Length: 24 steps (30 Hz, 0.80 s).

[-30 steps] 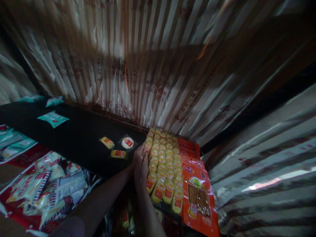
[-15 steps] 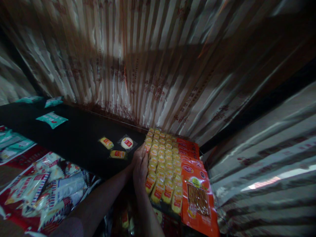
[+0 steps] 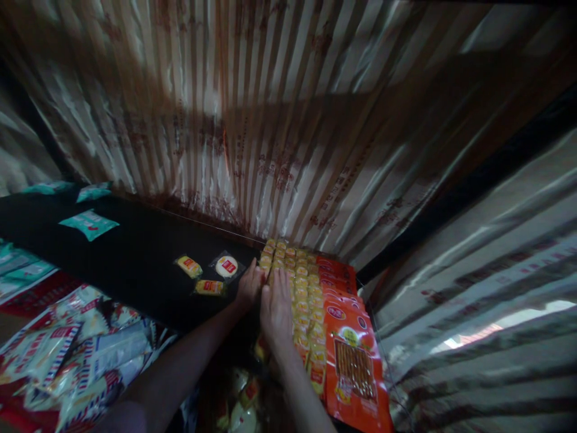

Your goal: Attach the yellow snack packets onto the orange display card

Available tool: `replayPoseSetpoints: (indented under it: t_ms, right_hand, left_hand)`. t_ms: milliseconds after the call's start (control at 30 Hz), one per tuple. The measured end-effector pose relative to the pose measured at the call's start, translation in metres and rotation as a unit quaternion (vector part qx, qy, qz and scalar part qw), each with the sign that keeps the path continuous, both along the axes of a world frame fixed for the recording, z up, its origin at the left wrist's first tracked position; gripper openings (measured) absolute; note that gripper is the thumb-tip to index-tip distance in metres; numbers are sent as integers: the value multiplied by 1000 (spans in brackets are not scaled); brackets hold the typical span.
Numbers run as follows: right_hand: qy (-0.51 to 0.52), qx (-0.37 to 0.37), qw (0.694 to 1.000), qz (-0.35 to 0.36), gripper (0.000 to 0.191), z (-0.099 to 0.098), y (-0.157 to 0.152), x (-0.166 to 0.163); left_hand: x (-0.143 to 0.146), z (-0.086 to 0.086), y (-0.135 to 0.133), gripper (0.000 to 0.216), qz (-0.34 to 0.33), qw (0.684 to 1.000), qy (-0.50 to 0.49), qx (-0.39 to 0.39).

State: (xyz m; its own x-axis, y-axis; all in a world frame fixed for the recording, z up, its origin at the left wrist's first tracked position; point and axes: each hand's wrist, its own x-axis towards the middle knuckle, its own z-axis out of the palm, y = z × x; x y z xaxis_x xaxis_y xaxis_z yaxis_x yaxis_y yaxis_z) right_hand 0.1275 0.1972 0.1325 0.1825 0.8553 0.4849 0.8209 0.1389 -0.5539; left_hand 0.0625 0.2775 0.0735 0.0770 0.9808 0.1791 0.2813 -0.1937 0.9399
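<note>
Rows of small yellow snack packets [image 3: 303, 282] lie packed together on a dark shelf, with a line of orange bags [image 3: 349, 337] along their right side. My right hand [image 3: 276, 307] lies flat on top of the yellow packets, fingers stretched forward. My left hand [image 3: 249, 286] rests against the left edge of the same rows, fingers extended. Three loose packets lie just left of my hands: two yellow ones [image 3: 190, 266] and a round white one [image 3: 226, 266].
A striped, shiny curtain [image 3: 252, 120] hangs behind and to the right. The black shelf [image 3: 135, 252] runs left, with teal packets [image 3: 89, 223] on it. A heap of red, white and blue packets [image 3: 76, 355] lies at the lower left.
My right hand has slid from the left edge of the yellow rows onto their top. The view has shifted slightly down and left.
</note>
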Motion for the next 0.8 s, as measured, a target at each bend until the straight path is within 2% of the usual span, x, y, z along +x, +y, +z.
replayPoseSetpoints:
  t_ms: [133, 267, 500, 667, 800]
  right_hand:
    - [-139, -31, 990, -8, 51, 9, 17, 44]
    - [-209, -89, 974, -15, 49, 9, 26, 65]
    - [-233, -168, 958, -9, 49, 2, 30, 68]
    - [-245, -188, 951, -10, 49, -1, 30, 67]
    - [-239, -191, 952, -14, 50, 2, 32, 68]
  left_hand:
    - [7, 4, 22, 58, 30, 995, -80, -58]
    - [14, 1, 32, 57, 21, 993, -90, -76]
    - [21, 1, 30, 55, -4, 998, -45, -35]
    - [28, -2, 26, 54, -14, 1000, 5, 17]
    - [26, -4, 29, 52, -7, 1000, 7, 11]
